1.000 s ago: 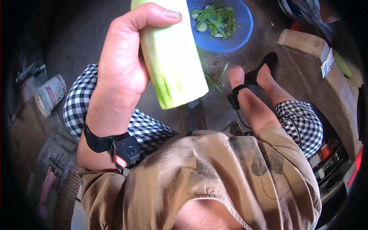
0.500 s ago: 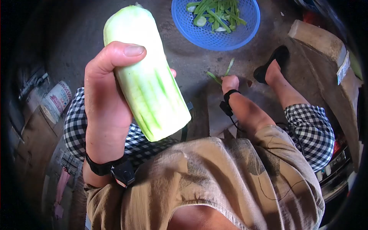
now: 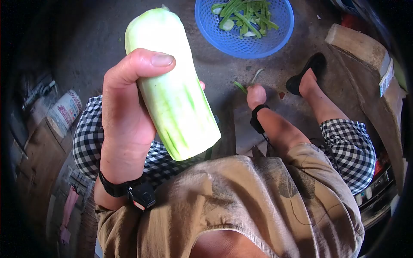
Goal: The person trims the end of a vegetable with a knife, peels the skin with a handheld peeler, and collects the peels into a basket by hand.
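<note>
My left hand (image 3: 133, 94) is wrapped round a thick, pale green peeled gourd (image 3: 180, 103), thumb across its front, the cut end tilted down toward my lap. My right hand (image 3: 256, 95) is low at the floor, closed on green peel strips (image 3: 241, 87); its fingers are mostly hidden behind the back of the hand. Beyond it stands a blue perforated basket (image 3: 249, 50) with several green peel strips (image 3: 247, 19) and pale slices inside.
A light brown curved slab (image 3: 359, 47) with a label stands at the right, near my shoe (image 3: 316, 66). At the left are a white printed bucket (image 3: 64, 112) and a pink cloth strip (image 3: 69, 210).
The gourd has come down and toward me in my left hand, showing more of its top. My right hand has moved onto the peel strips on the floor and closed.
</note>
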Demonstrator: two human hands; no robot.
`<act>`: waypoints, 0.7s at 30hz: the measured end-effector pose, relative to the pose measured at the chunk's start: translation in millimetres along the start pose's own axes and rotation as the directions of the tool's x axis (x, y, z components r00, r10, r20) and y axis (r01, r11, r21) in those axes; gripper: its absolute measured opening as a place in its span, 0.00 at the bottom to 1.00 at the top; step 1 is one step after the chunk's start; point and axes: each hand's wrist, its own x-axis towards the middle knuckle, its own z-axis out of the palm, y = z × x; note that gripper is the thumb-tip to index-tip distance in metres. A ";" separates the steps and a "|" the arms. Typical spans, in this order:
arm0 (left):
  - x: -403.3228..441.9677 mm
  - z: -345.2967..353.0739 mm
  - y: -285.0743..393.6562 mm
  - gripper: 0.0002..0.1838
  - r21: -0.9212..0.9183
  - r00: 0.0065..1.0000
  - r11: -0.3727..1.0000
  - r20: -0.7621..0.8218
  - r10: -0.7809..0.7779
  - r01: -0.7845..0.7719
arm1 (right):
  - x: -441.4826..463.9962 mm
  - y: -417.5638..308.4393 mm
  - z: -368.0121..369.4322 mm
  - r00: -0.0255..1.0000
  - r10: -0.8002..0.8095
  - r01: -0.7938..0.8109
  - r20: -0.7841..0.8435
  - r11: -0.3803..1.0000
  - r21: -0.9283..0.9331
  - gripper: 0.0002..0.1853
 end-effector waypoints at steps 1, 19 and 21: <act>-0.1 -1.5 -1.0 0.23 -0.014 1.000 1.000 0.008 -0.006 0.006 | -5.1 0.8 1.8 0.994 -0.105 0.106 0.018 0.992 -0.075 0.13; -1.3 -4.7 -2.0 0.21 -0.059 0.999 0.998 0.029 -0.028 0.030 | -6.0 -6.4 12.1 0.952 -0.303 0.295 0.034 0.886 -0.357 0.06; 0.1 -4.4 -2.2 0.22 -0.065 0.999 0.997 0.031 -0.044 0.046 | -5.5 -5.0 13.3 0.949 -0.312 0.309 0.051 0.879 -0.362 0.06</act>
